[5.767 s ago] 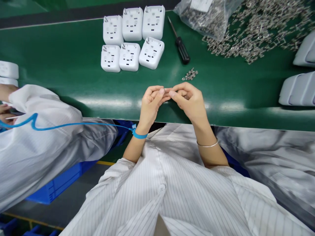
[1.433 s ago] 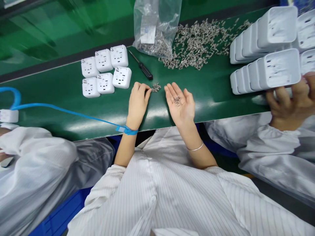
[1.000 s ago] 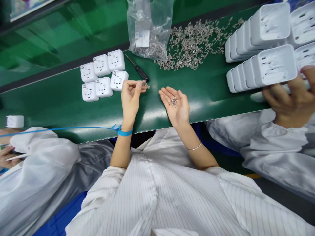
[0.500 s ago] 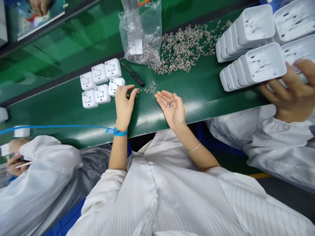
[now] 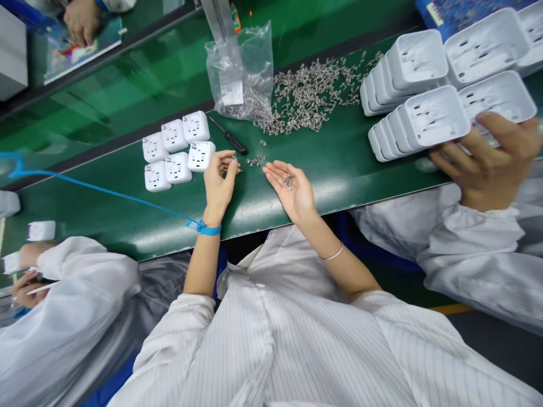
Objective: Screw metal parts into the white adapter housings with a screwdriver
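Right of six white housings (image 5: 178,168), your left hand (image 5: 218,185) pinches metal pieces (image 5: 233,160); beyond, the bag (image 5: 258,53) bears a label (image 5: 232,93) (print unreadable). The loose cluster (image 5: 253,162), bunched a second ago, lies scattered between your hands on the desk (image 5: 250,198), probably easing single picks. Your right hand (image 5: 298,195), apart, cradles more, palm up.

Upturned right grip (image 5: 299,196) cradles metal bits (image 5: 288,182); left grip (image 5: 218,183) pinches more.

I see bright light, pale glare near the front edge of the glossy green tabletop (image 5: 343,155), and shadow below it. At right, the white, box-shaped plastic housings (image 5: 435,110) look stretched.
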`<state>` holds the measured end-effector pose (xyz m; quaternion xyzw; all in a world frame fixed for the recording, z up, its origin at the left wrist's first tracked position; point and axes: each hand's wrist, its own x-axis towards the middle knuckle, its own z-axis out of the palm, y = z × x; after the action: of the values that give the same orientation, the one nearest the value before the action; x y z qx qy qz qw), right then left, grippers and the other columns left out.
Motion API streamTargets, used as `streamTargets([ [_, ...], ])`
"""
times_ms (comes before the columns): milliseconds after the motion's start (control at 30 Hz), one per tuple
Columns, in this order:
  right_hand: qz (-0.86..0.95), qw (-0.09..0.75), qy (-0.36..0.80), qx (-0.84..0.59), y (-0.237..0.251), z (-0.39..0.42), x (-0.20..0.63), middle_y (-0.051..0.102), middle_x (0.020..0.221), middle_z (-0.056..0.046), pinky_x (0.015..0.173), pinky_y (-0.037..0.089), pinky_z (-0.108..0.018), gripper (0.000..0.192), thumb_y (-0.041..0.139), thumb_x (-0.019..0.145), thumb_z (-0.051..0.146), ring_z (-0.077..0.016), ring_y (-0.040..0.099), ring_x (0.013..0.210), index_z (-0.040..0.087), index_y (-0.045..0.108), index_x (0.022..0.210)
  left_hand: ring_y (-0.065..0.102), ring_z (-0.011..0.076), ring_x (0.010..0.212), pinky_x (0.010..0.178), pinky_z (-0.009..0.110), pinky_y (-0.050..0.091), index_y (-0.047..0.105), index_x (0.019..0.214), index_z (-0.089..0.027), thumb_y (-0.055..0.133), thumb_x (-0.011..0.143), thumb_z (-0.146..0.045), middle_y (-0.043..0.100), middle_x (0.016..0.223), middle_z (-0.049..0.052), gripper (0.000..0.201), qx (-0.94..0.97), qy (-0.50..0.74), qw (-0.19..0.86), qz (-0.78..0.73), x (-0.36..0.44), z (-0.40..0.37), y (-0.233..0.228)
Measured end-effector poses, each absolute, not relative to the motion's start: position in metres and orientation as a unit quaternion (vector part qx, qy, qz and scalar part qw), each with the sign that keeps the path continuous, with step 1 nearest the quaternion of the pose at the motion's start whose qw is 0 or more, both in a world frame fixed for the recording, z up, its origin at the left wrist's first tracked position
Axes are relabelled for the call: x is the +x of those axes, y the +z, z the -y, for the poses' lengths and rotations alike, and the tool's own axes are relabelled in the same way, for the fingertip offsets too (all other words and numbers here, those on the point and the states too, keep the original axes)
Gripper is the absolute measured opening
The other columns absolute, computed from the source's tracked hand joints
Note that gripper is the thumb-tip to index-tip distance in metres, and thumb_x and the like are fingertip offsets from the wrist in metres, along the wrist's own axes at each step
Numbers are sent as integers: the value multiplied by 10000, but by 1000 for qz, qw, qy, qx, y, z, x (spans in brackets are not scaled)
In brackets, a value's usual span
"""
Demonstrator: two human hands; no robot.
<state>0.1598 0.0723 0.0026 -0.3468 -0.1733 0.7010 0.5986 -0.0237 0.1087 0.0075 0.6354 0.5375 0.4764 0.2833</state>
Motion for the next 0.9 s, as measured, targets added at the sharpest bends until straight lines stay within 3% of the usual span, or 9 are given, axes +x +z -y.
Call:
streamTargets([
  [133, 227, 557, 699, -386, 10, -99, 169, 738, 853, -19, 765, 580, -188, 139, 693, 861, 271, -88, 696, 776, 180, 697, 966, 686, 114, 765, 752, 240, 569, 609, 1143, -223, 518, 1006, -482, 695, 864, 14, 307, 624, 477, 304, -539, -23, -110, 5],
  [233, 290, 501, 712, -397, 16, -127, 176, 625, 609, 25, 442, 404, -142, 107, 707, 842, 206, -35, 491, 474, 131, 714, 919, 683, 111, 766, 741, 231, 555, 617, 1047, -208, 563, 984, -476, 698, 871, 14, 281, 620, 485, 286, -546, -22, -111, 5],
  [300, 344, 473, 691, -424, 17, -145, 178, 503, 483, 62, 360, 253, -164, 90, 691, 842, 189, -30, 342, 392, 115, 719, 884, 679, 110, 774, 741, 228, 544, 613, 980, -204, 601, 965, -456, 688, 868, 9, 253, 622, 485, 267, -554, -23, -112, 4],
  [367, 410, 458, 628, -478, 17, -159, 179, 419, 427, 77, 369, 210, -190, 77, 680, 830, 171, -42, 292, 387, 112, 728, 830, 680, 112, 803, 756, 228, 538, 604, 962, -205, 624, 952, -439, 680, 891, 10, 235, 623, 485, 255, -558, -25, -113, 1],
  [433, 486, 452, 528, -530, 15, -169, 178, 455, 450, 58, 447, 327, -207, 53, 708, 791, 158, -68, 377, 448, 120, 741, 774, 689, 118, 845, 778, 234, 542, 595, 997, -209, 616, 956, -431, 684, 944, 20, 227, 620, 490, 259, -555, -27, -113, -1],
  [533, 577, 444, 392, -563, 8, -174, 173, 595, 590, 9, 769, 506, -294, 41, 785, 717, 162, -136, 552, 646, 148, 755, 743, 705, 126, 885, 827, 254, 558, 596, 1094, -211, 565, 984, -428, 699, 1019, 42, 246, 619, 493, 274, -546, -29, -113, -4],
  [633, 614, 421, 346, -571, 3, -173, 167, 649, 685, -28, 957, 475, -371, 26, 760, 741, 149, -182, 600, 753, 174, 754, 739, 711, 127, 881, 849, 266, 564, 611, 1148, -203, 530, 1001, -432, 709, 1047, 56, 284, 625, 486, 281, -543, -29, -111, -4],
  [767, 592, 438, 392, -551, 6, -169, 166, 561, 562, 16, 719, 482, -286, 68, 744, 756, 151, -123, 488, 583, 174, 722, 695, 709, 133, 864, 818, 263, 559, 616, 1072, -199, 548, 992, -442, 718, 975, 48, 265, 616, 489, 281, -550, -29, -110, -3],
  [900, 407, 487, 634, -441, 21, -163, 175, 341, 455, 100, 380, 188, -192, 140, 715, 814, 266, -46, 216, 402, 167, 646, 743, 696, 132, 859, 821, 266, 548, 595, 977, -201, 555, 989, -451, 705, 910, 33, 253, 612, 494, 266, -558, -28, -109, -1],
])
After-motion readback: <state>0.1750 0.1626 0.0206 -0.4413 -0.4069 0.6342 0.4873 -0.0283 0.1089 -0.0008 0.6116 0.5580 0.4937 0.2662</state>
